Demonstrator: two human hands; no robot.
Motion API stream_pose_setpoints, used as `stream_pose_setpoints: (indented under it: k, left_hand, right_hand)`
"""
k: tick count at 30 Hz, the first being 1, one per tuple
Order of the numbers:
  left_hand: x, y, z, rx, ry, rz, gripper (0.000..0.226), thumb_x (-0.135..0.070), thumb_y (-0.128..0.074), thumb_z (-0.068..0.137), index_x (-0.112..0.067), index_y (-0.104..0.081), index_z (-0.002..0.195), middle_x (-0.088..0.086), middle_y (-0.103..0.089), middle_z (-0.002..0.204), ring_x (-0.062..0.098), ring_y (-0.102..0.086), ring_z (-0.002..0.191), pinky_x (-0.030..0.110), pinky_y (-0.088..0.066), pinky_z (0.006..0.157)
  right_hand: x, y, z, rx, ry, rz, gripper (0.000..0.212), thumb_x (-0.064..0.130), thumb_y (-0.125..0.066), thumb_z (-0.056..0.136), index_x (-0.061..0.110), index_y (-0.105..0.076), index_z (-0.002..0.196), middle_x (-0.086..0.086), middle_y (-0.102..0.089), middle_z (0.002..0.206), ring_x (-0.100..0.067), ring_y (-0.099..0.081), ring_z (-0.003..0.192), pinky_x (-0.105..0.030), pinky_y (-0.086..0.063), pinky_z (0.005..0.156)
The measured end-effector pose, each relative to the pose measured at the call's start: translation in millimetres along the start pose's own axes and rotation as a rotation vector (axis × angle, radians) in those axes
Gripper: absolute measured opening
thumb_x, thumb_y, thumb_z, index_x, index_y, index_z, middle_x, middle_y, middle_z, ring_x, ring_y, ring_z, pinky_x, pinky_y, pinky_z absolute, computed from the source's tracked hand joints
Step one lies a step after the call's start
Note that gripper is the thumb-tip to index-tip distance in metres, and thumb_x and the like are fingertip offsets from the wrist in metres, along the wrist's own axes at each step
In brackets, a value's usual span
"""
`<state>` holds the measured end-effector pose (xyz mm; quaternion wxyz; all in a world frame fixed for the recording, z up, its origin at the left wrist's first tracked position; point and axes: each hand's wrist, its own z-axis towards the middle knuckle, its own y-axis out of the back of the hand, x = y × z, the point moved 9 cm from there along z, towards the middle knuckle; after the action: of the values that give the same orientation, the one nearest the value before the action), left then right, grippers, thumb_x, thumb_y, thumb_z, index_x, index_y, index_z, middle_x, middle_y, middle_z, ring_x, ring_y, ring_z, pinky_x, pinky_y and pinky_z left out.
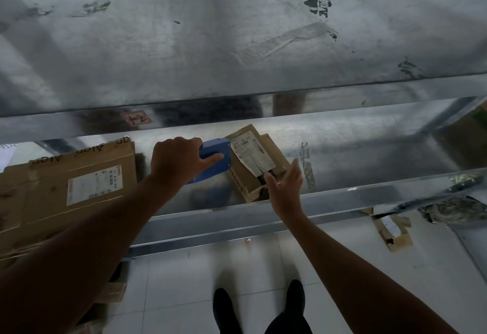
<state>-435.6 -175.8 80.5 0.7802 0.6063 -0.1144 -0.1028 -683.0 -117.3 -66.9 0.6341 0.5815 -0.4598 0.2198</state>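
On the galvanised metal shelf [342, 149], a big flattened carton [66, 175] lies at the left. Apart from it, to the right, sits the small brown parcel [245, 178], scuffed, its near corner torn open, a white barcode label [250, 154] peeling across its top. A blue handheld tool [214, 154] butts against the parcel's left edge, the left hand [176, 159] wrapped around it. The right hand [286, 186], fingers straight and apart, is at the torn corner, thumb touching it.

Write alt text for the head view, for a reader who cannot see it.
A person's left hand grips a blue handheld device next to a small labelled cardboard parcel on a metal shelf, while the open right hand reaches for its near corner. A larger cardboard box lies to the left on the same shelf.
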Motion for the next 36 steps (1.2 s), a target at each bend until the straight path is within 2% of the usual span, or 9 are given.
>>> stream_pose_setpoints:
  k: [2,5,9,16,19,22,26,32,36]
  left_hand:
    - [3,3,-2,-0.015,-0.006,-0.006,0.066,-0.075,-0.049,0.085,-0.013,-0.07,0.082,-0.006,-0.047,0.057,0.015,-0.047,0.048,0.027,-0.035,0.058]
    - [10,8,-4,-0.042,0.014,-0.005,0.064,-0.073,-0.051,0.085,-0.013,-0.07,0.081,-0.005,-0.047,0.056,0.015,-0.046,0.048,0.027,-0.033,0.058]
    - [20,10,-6,-0.055,0.026,-0.018,0.069,-0.077,-0.044,0.083,-0.013,-0.069,0.077,-0.005,-0.046,0.054,0.015,-0.046,0.046,0.026,-0.035,0.057]
    - [39,14,-14,-0.138,-0.042,-0.102,0.071,-0.082,-0.036,0.081,-0.018,-0.065,0.074,-0.007,-0.05,0.051,0.011,-0.045,0.044,0.021,-0.03,0.055]
    - [46,14,-20,-0.205,-0.111,-0.181,0.079,-0.084,-0.033,0.083,-0.016,-0.072,0.089,-0.001,-0.067,0.061,0.01,-0.053,0.047,0.016,-0.029,0.054]
    - [44,7,-24,-0.215,-0.184,-0.221,0.085,-0.085,-0.029,0.085,-0.013,-0.073,0.097,0.0,-0.072,0.068,0.012,-0.059,0.049,0.018,-0.037,0.057]
    - [38,0,-25,-0.204,-0.208,-0.239,0.082,-0.083,-0.031,0.085,-0.013,-0.073,0.098,0.001,-0.072,0.069,0.012,-0.06,0.049,0.019,-0.039,0.057]
    - [36,4,-25,-0.204,-0.196,-0.212,0.084,-0.084,-0.03,0.085,-0.013,-0.073,0.099,0.0,-0.072,0.068,0.011,-0.06,0.048,0.015,-0.034,0.054]
    - [36,8,-26,-0.224,-0.189,-0.201,0.082,-0.083,-0.031,0.086,-0.014,-0.074,0.097,-0.001,-0.071,0.065,0.01,-0.058,0.046,0.007,-0.025,0.053]
  right_hand:
    - [28,14,-5,-0.119,0.17,-0.186,0.095,0.048,-0.063,0.091,0.014,-0.009,0.161,-0.013,-0.013,0.166,-0.036,-0.013,0.153,-0.056,-0.028,0.117]
    - [76,-6,-16,-0.067,0.439,-0.377,0.09,0.071,-0.045,0.089,0.016,-0.025,0.157,-0.017,-0.024,0.162,-0.036,-0.024,0.149,-0.06,-0.031,0.118]
    - [72,-44,-12,0.148,0.407,-0.74,0.108,0.09,-0.032,0.075,0.025,-0.016,0.16,-0.022,-0.009,0.165,-0.044,-0.009,0.151,-0.062,-0.004,0.121]
    - [61,-8,22,0.401,0.716,-0.864,0.091,0.043,-0.073,0.082,0.032,-0.022,0.156,-0.009,-0.008,0.168,-0.038,0.0,0.155,-0.059,-0.003,0.125]
    - [65,14,31,0.464,0.653,-0.863,0.087,0.023,-0.075,0.084,0.027,-0.026,0.157,-0.007,-0.01,0.168,-0.033,0.0,0.156,-0.057,-0.015,0.126]
    - [70,3,16,0.472,0.724,-0.882,0.088,0.051,-0.066,0.088,0.024,-0.021,0.159,-0.007,-0.007,0.17,-0.033,0.005,0.157,-0.06,-0.005,0.126]
    - [66,-19,5,0.389,0.695,-0.892,0.093,0.084,-0.031,0.08,0.033,-0.024,0.157,-0.004,-0.01,0.17,-0.033,0.001,0.157,-0.065,0.002,0.122]
    - [73,-28,6,0.204,0.614,-0.786,0.085,0.087,-0.034,0.075,0.024,-0.05,0.13,-0.011,-0.041,0.153,-0.041,-0.03,0.147,-0.073,-0.015,0.116]
    - [78,-32,10,0.139,0.57,-0.706,0.072,0.079,-0.043,0.073,0.022,-0.049,0.118,-0.008,-0.051,0.137,-0.038,-0.04,0.14,-0.074,-0.018,0.114]
